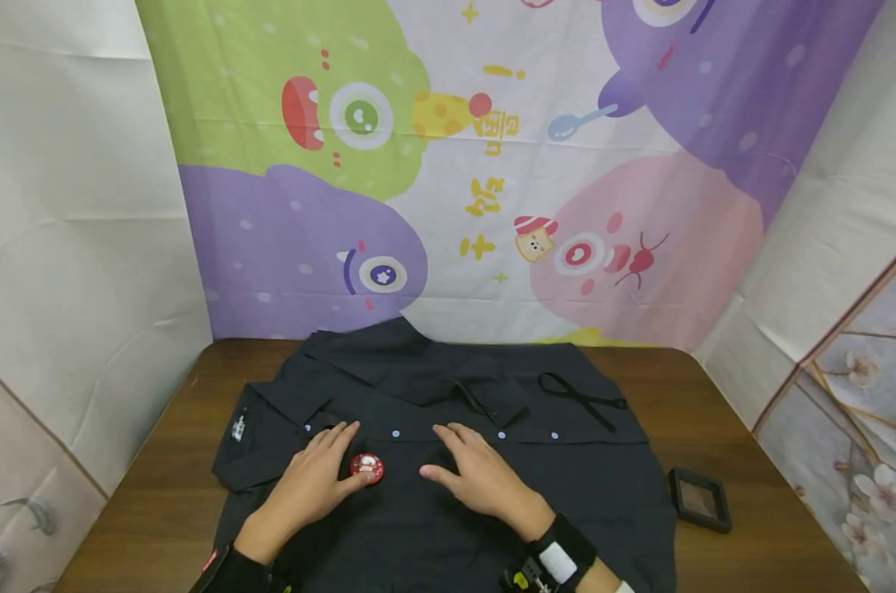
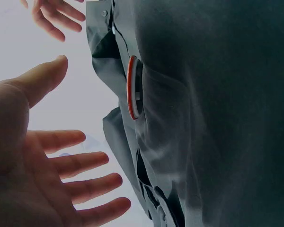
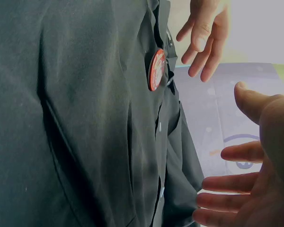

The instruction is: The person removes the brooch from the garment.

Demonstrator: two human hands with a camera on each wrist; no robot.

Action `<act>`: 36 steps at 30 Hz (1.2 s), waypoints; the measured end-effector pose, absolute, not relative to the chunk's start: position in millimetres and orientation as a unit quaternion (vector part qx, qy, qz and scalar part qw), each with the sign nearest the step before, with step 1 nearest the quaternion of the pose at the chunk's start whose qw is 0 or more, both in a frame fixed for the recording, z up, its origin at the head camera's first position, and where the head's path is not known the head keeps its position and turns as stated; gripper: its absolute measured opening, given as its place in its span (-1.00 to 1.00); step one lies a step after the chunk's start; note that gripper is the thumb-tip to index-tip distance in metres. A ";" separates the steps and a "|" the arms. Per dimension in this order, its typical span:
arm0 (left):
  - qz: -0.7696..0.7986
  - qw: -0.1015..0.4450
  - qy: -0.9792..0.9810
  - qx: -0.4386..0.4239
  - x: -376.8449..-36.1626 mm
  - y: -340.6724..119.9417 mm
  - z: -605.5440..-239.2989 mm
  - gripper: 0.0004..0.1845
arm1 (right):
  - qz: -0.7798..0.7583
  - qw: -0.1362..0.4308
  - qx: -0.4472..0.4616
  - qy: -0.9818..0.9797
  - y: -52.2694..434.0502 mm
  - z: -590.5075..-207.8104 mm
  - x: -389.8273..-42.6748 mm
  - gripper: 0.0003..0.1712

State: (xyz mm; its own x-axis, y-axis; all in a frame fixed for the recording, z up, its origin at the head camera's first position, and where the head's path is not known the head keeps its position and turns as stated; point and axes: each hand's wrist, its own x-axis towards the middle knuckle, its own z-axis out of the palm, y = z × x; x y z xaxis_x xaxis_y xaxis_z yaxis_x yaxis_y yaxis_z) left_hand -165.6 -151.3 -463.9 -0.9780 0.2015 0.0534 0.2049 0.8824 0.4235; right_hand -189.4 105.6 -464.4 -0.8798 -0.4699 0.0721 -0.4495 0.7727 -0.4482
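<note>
Dark shirt (image 1: 433,461) lies on wood table (image 1: 752,461) before a cartoon backdrop (image 1: 492,165). Black tray (image 1: 700,498) sits right. Left hand (image 1: 315,482) and right hand (image 1: 478,473) hover with fingers spread beside badge (image 1: 366,467).

- A staged indoor booth rather than a lived-in room.
- A cartoon monster backdrop (image 1: 492,165) hangs at the far side.
- White sheets (image 1: 70,206) and a floral panel (image 1: 863,428) close in a wooden counter (image 1: 752,436).
</note>
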 end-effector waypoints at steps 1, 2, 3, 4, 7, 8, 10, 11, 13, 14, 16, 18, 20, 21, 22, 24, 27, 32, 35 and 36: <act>-0.219 0.003 -0.970 -0.104 -165.3 -151.3 -464.3 -0.20 | -0.232 0.022 -0.246 0.941 105.1 -464.6 -189.1 -0.21; -0.219 0.004 -0.970 -0.103 -165.1 -151.3 -464.6 -0.20 | -0.232 0.022 -0.247 0.941 104.6 -464.6 -188.8 -0.22; -0.219 0.003 -0.970 -0.102 -164.9 -151.3 -464.9 -0.21 | -0.232 0.021 -0.249 0.940 104.0 -464.4 -188.6 -0.23; -0.219 0.003 -0.970 -0.102 -164.8 -151.3 -465.0 -0.21 | -0.231 0.021 -0.251 0.940 103.5 -463.9 -188.5 -0.23; -0.220 0.003 -0.970 -0.101 -164.9 -151.3 -465.2 -0.21 | -0.231 0.020 -0.260 0.937 101.7 -462.2 -188.9 -0.26; -0.220 0.004 -0.970 -0.102 -165.2 -151.4 -465.3 -0.21 | -0.231 0.019 -0.263 0.937 101.2 -461.5 -189.2 -0.27; -0.219 0.003 -0.970 -0.102 -165.8 -151.5 -465.5 -0.20 | -0.230 0.017 -0.268 0.936 100.0 -460.6 -189.7 -0.29; -0.218 0.003 -0.970 -0.102 -166.1 -151.6 -465.6 -0.20 | -0.229 0.015 -0.270 0.935 99.4 -460.3 -189.9 -0.30; -0.217 0.003 -0.971 -0.103 -166.6 -151.7 -465.8 -0.19 | -0.226 0.012 -0.273 0.935 98.0 -460.4 -190.2 -0.31; -0.216 0.002 -0.971 -0.104 -166.7 -151.8 -465.9 -0.19 | -0.225 0.012 -0.274 0.935 97.3 -460.5 -190.3 -0.32; -0.215 0.001 -0.971 -0.105 -166.7 -152.0 -466.0 -0.19 | -0.221 0.010 -0.276 0.935 95.7 -461.1 -190.4 -0.32; -0.215 0.002 -0.971 -0.106 -166.6 -152.3 -466.1 -0.19 | -0.219 0.010 -0.278 0.935 94.1 -462.0 -190.6 -0.32; -0.216 0.003 -0.970 -0.109 -166.6 -152.8 -466.6 -0.19 | -0.217 0.010 -0.279 0.935 92.7 -463.3 -190.9 -0.33; -0.216 0.004 -0.970 -0.110 -166.6 -153.1 -466.9 -0.19 | -0.215 0.010 -0.280 0.936 92.0 -463.9 -191.1 -0.33; -0.216 0.004 -0.970 -0.112 -166.6 -153.5 -467.4 -0.19 | -0.214 0.011 -0.281 0.935 91.3 -464.3 -191.2 -0.33; -0.215 0.003 -0.970 -0.114 -166.4 -154.3 -468.5 -0.20 | -0.211 0.014 -0.283 0.936 89.8 -465.6 -191.1 -0.34; -0.214 0.000 -0.970 -0.116 -166.1 -155.6 -470.2 -0.20 | -0.203 0.015 -0.289 0.936 87.5 -467.0 -190.7 -0.34; -0.217 -0.012 -0.970 -0.110 -165.4 -156.1 -470.7 -0.21 | -0.202 0.013 -0.295 0.934 83.7 -466.7 -189.6 -0.35; -0.219 -0.022 -0.970 -0.106 -165.2 -155.4 -469.4 -0.20 | -0.202 0.013 -0.297 0.933 81.8 -466.0 -189.6 -0.35; -0.219 -0.026 -0.970 -0.104 -165.1 -155.2 -469.0 -0.20 | -0.201 0.014 -0.298 0.933 81.2 -465.8 -189.7 -0.35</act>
State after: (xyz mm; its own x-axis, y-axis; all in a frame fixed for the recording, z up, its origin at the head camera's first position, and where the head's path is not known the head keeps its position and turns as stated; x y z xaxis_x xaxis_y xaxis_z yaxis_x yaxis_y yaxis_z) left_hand -165.1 -155.2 -469.0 -0.9769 0.2138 -0.0041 0.1913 0.8824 0.4299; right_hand -189.7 81.2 -465.8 -0.8223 -0.5614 0.0933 -0.5500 0.7420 -0.3833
